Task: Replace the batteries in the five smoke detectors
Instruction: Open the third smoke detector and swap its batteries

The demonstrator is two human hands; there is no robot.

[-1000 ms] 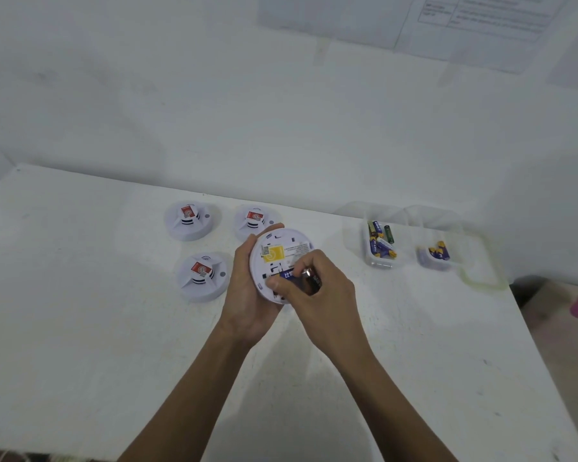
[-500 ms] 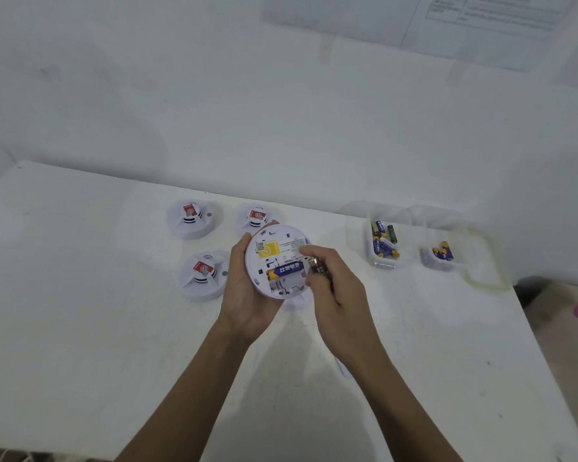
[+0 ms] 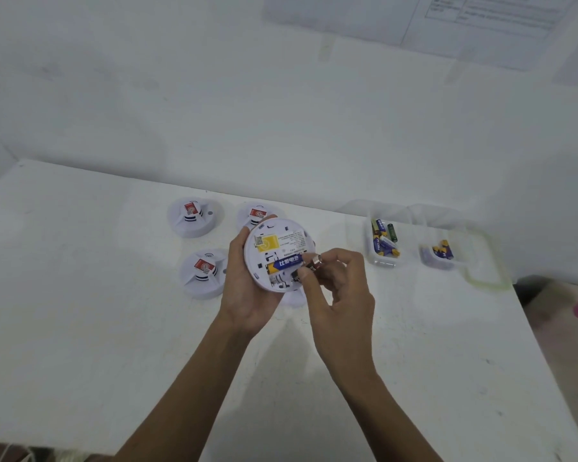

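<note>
My left hand [image 3: 247, 288] grips a round white smoke detector [image 3: 276, 243] held back side up above the table. Its open compartment shows a blue and yellow battery [image 3: 286, 263] seated inside. My right hand [image 3: 339, 288] pinches a dark battery [image 3: 311, 268] at the compartment's right edge, partly out of the lower slot. Three more white detectors with red labels lie on the table: one at the far left [image 3: 192, 216], one behind the held detector [image 3: 256, 213], one nearer at left [image 3: 204, 273]. A white piece [image 3: 294, 298] lies under the held detector, mostly hidden.
Two clear plastic tubs stand at the right of the white table [image 3: 80, 311]: one [image 3: 384, 245] holds several batteries, the smaller one [image 3: 439, 253] holds a few. A clear lid with a greenish rim [image 3: 484, 265] lies beside them. The table's right edge drops to the floor.
My right hand has drawn back to the right with the dark battery, uncovering the blue battery in the compartment. The detector has tilted slightly toward me.
</note>
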